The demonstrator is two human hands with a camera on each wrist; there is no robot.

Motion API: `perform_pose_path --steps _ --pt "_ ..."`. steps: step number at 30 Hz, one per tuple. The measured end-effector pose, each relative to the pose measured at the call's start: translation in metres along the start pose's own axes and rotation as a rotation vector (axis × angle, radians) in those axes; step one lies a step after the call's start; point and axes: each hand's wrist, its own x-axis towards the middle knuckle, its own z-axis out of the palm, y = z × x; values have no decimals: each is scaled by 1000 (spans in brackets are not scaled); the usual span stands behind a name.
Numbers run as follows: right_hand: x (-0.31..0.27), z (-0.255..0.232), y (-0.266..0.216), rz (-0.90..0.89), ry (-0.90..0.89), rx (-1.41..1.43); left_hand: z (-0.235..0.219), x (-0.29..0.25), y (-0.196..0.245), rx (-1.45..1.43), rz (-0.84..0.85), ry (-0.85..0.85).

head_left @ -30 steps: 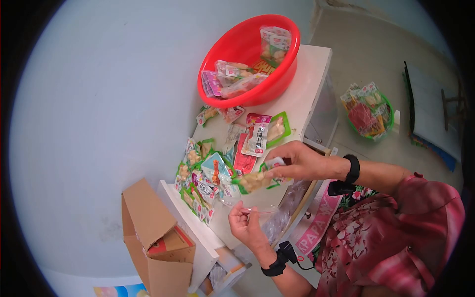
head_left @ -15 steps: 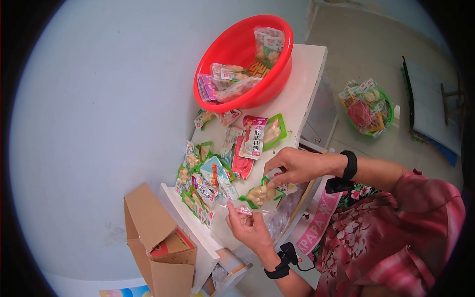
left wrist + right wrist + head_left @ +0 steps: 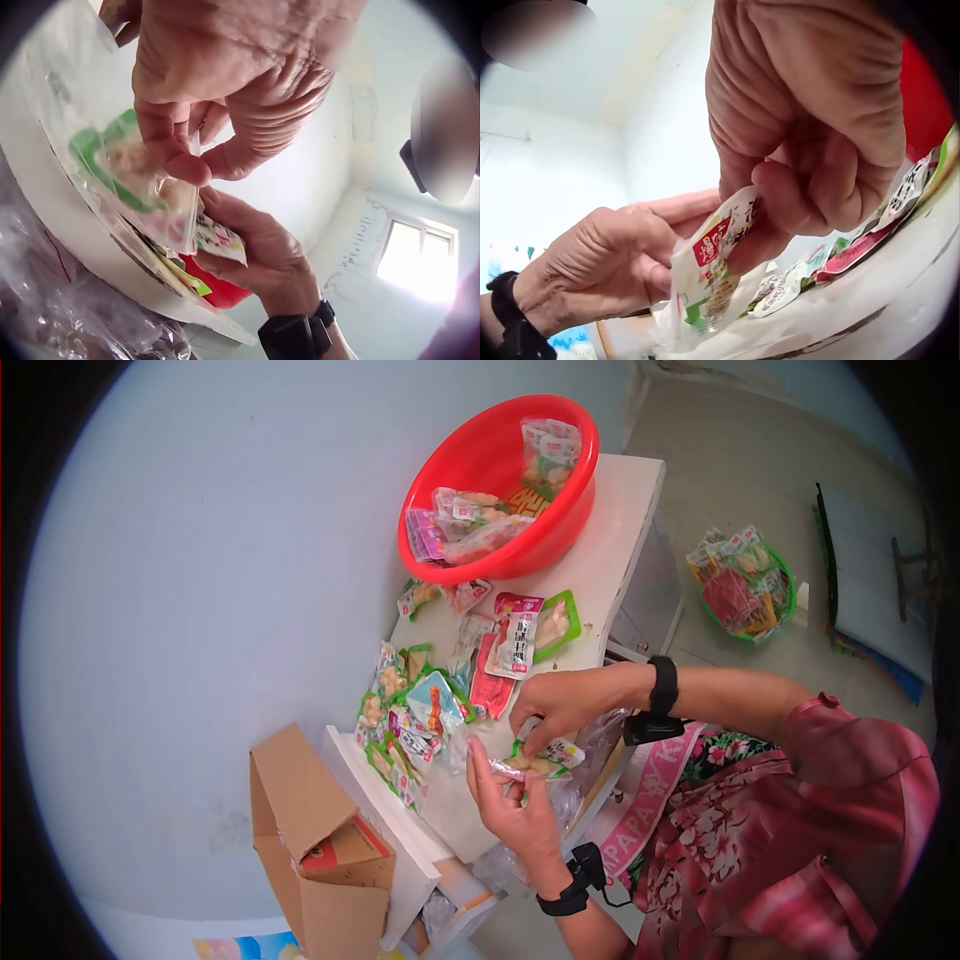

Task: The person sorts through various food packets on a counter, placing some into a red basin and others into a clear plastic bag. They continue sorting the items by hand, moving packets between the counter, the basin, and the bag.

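Note:
My left hand pinches the edge of a clear plastic bag between thumb and fingertips. A green-edged snack packet with pale pieces shows through the plastic in the left wrist view. My right hand grips the white printed end of the packet, its fingers close to the left hand at the bag's opening. On the white cabinet top, several snack packets lie in a pile beyond the hands. A white and purple packet rests over red and green-edged ones.
A red basin holding packets stands tilted at the far end of the cabinet top. Crumpled clear plastic bags fill the drawer below. An open cardboard box is at the left, a green basket of packets on the floor.
The right hand has brought the packet down toward the left hand, and the packet now overlaps the clear bag. The left hand has turned, its fingers pointing more upward.

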Motion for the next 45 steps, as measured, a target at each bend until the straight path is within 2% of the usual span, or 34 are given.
perform_pose_path --steps 1,4,7,11,12,15,19,25,28,31,33,36,38,41,45 --pt "4 6 1 -28 24 37 4 0 3 -40 0 -25" --pt "19 20 7 106 -73 58 13 2 11 -189 -15 -39" --pt "12 25 5 282 -52 184 4 2 -4 -210 -81 -44" --pt "8 42 23 166 148 63 -6 -1 -18 -136 -94 -25" --pt "9 44 13 264 113 121 -4 -1 -17 -144 -76 -11" --pt "14 56 6 356 27 382 0 2 -7 -129 -18 4" --pt "23 51 2 228 -191 279 -15 1 -12 -76 -7 13" --pt "31 63 -11 79 -228 499 -26 1 -16 -172 -6 103" --pt "50 41 -21 91 -387 30 -31 1 -30 -235 -38 134" --pt "76 25 -1 44 -231 120 -35 -4 -62 -225 -78 148" --pt "93 5 -3 179 -99 114 -31 -7 -69 -149 -62 146" --pt "124 -13 19 145 90 -78 -27 -7 -57 -33 9 127" --pt "140 -28 27 167 166 -240 -31 -6 -59 -79 -7 95" --pt "158 -45 70 133 413 -586 -36 -6 -58 -164 -30 61" --pt "172 -67 77 144 462 -613 -39 -6 -61 -231 -67 60"
